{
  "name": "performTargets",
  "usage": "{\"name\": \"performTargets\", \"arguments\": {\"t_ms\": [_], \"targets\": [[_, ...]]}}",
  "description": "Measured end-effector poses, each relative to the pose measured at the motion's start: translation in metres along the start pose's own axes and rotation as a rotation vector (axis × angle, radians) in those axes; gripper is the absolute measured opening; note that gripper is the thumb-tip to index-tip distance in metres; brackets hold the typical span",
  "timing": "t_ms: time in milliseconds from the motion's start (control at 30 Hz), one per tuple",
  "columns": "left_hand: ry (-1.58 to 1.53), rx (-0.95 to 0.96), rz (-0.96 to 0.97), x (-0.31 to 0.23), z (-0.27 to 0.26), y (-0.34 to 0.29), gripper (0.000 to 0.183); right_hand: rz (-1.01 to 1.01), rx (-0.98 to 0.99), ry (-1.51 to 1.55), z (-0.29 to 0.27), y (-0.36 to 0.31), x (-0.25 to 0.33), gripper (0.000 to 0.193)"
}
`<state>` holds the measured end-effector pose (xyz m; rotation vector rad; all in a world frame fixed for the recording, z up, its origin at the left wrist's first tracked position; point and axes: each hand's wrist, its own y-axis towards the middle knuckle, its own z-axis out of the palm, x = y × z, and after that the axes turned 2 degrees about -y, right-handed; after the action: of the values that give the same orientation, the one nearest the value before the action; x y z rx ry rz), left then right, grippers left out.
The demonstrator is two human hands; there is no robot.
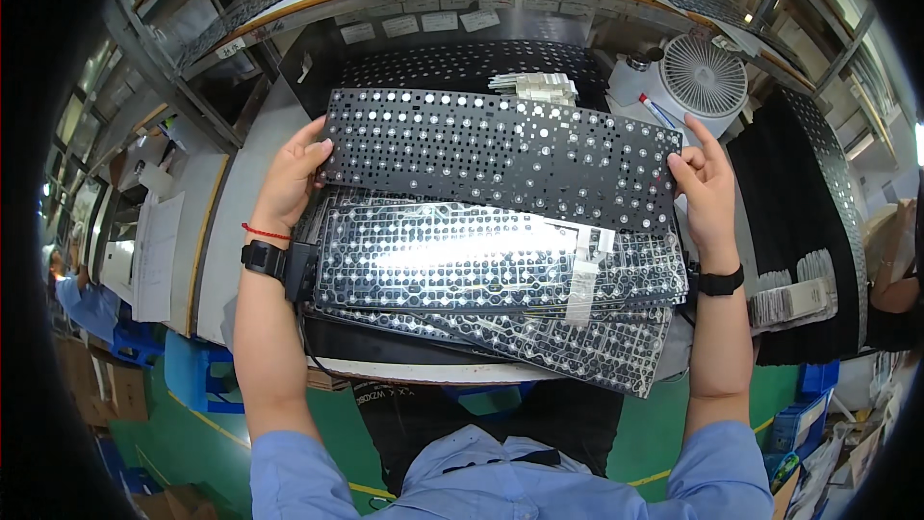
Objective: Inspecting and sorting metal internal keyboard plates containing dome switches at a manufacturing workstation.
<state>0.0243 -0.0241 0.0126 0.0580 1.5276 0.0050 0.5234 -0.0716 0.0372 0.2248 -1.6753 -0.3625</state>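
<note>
A long black perforated keyboard plate (496, 159), dotted with round silvery spots, is held up between my hands, its right end a little lower. My left hand (289, 175) pinches its left end with thumb and fingers. At the other end, my right hand (705, 181) grips the short edge by the thumb, the index finger pointing up. Beneath the plate lies a pile of clear, shiny keyboard membrane sheets (443, 274), partly covered by it. The lower membrane sheets (597, 351) fan out askew toward me. A white paper strip (581, 294) hangs over the pile.
Behind the plate sit bundled white slips (534, 87) and a dark perforated sheet (423, 63). A white fan (705, 77) and a red-capped marker (657, 110) stand at the back right. Black plates (784, 231) are stacked at right, with more slips (791, 300). A metal shelf (462, 0) spans the back.
</note>
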Motion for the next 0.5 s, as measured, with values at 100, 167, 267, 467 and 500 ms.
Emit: {"name": "performTargets", "arguments": {"t_ms": [100,167,267,467,500], "targets": [[0.078,0.053,-0.060,0.005,-0.012,0.006,0.019,0.026,0.007,0.011,0.000,0.001,-0.002,0.045],[0.064,0.064,-0.102,0.005,-0.011,0.005,0.019,0.046,0.010,0.023,0.001,0.001,-0.003,0.044],[-0.098,0.073,-0.072,0.008,-0.010,0.006,0.017,0.039,0.013,0.010,-0.001,0.001,-0.002,0.043],[-0.324,0.091,0.001,0.025,-0.049,0.019,0.022,0.082,0.001,-0.010,0.001,0.002,0.004,0.037],[-0.364,-0.020,0.015,0.017,-0.032,0.018,0.025,0.088,0.032,-0.050,-0.003,0.002,0.000,0.035]]}}
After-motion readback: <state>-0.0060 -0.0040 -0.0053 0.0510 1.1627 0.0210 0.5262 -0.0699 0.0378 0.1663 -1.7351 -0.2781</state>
